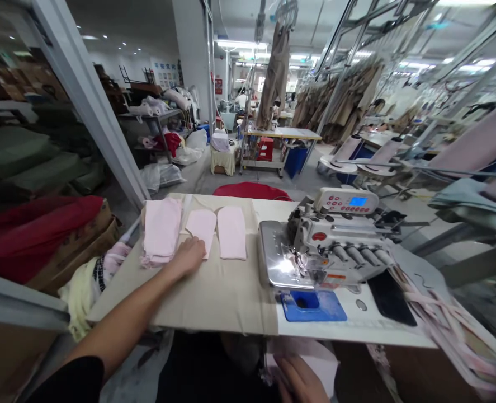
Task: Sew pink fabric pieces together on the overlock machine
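On the cloth-covered left part of the table, my left hand point(191, 256) has its fingers curled down onto the lower edge of a pale pink fabric piece point(202, 221) with a rounded top. A matching pink piece point(231, 233) lies flat to its right. To its left rests a stack of pink fabric pieces point(162, 229). My right hand point(300, 378) is below the table's front edge, near my lap, with its fingers closed over another pink fabric piece point(318, 358); its thumb is hidden. An overlock sewing machine point(340, 240) stands on the table's right side.
A blue plate point(312, 306) lies before the machine, beside a black phone point(392, 296) and a small round metal disc point(360, 305). Fabric strips point(453, 324) hang over the right corner. A metal post point(92, 101) rises on the left, near boxes covered with red cloth point(42, 235).
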The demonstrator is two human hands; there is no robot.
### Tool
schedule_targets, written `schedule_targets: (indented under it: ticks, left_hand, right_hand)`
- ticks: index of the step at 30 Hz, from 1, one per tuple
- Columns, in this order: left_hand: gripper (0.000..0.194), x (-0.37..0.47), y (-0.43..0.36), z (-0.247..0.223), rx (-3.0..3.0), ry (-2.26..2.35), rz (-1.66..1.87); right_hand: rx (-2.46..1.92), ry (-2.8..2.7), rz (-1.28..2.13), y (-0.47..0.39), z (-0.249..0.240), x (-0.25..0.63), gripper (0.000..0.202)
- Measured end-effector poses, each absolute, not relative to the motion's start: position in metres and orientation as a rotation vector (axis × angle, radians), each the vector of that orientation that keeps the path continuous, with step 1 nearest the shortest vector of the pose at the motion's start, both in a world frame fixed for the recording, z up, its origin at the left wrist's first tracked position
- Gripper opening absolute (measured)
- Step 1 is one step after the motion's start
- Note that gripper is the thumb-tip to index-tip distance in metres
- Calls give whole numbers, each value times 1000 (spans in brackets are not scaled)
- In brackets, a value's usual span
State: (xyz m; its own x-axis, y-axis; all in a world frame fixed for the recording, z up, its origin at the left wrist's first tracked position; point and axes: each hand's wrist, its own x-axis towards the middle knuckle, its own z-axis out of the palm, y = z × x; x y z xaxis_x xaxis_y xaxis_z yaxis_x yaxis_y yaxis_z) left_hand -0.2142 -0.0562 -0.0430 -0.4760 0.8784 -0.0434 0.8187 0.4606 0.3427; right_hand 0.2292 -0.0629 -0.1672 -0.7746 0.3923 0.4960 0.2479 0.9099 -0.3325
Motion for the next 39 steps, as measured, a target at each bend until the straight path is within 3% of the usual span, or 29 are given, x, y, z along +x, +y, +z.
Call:
schedule_targets:
  ticks: [6, 9, 10, 13, 15, 17, 20, 26, 28, 31, 39]
  left_hand:
    - [26, -192, -63, -18, 1432, 2364, 592]
    - [20, -159, -102, -3, 1623, 1898, 626]
    - [19, -151, -118, 4, 1727, 1541, 674]
    - [15, -145, -159, 26, 1857, 1098, 859]
    - [11, -157, -172, 34, 1855, 1424, 1087]
    - [17, -175, -177, 32, 1828, 1944, 1265]
    - [32, -198, -181, 6, 1930, 2383, 1215]
    - [32, -204, -231, -61, 1970, 2438, 876]
    - [32, -202, -248, -72, 1921, 2417, 822]
    - [32, -202, -250, -73, 1870, 2362, 800]
    - [22, -170, -101, -37, 1728, 2259, 748]
  right_hand:
    - [-325, -2306, 563, -67, -110, 154, 49]
    - [-501, -2206, 512, -74, -102, 116, 57]
    - [-526, -2231, 526, -75, -99, 104, 59]
    - [-313, -2476, 718, -65, -80, 71, 39]
    - [-129, -2606, 837, -45, -61, 51, 19]
    - [-319, -2558, 804, -21, -43, 34, 23]
    - [-535, -2429, 571, 5, -31, 20, 23]
    - [-420, -2657, 420, -18, -65, 47, 15]
    - [-374, -2689, 471, -32, -75, 63, 9]
    - [-343, -2683, 546, -42, -78, 80, 15]
    - [-387, -2621, 578, -38, -79, 91, 20]
